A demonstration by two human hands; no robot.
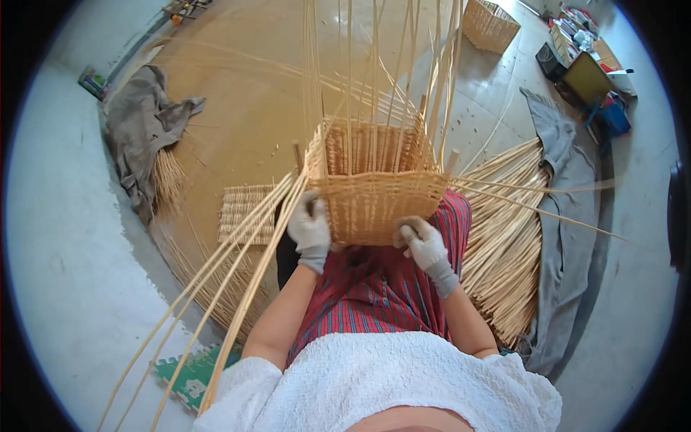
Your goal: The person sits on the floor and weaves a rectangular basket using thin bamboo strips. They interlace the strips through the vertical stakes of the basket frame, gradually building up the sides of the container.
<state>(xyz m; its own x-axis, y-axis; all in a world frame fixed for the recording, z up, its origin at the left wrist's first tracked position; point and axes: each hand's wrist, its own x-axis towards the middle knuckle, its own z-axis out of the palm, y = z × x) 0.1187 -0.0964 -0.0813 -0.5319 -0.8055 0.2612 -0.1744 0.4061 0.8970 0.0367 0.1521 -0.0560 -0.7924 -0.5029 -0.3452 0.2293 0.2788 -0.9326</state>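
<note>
An unfinished wicker basket (374,194) rests on the person's lap, upright stakes rising from it, nothing visible inside. The left hand (309,229) and right hand (423,243), apart, grip its near wall. A finished basket (489,25) stands far right.

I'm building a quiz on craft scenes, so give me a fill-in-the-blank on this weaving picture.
1. Both hands wear light-coloured ____.
2. The left hand and right hand grip a half-woven wicker ____ on the lap.
3. A flat woven mat lies to the person's ____.
4. The cloth over the lap is mostly ____ with stripes.

Missing words: gloves; basket; left; red
</note>
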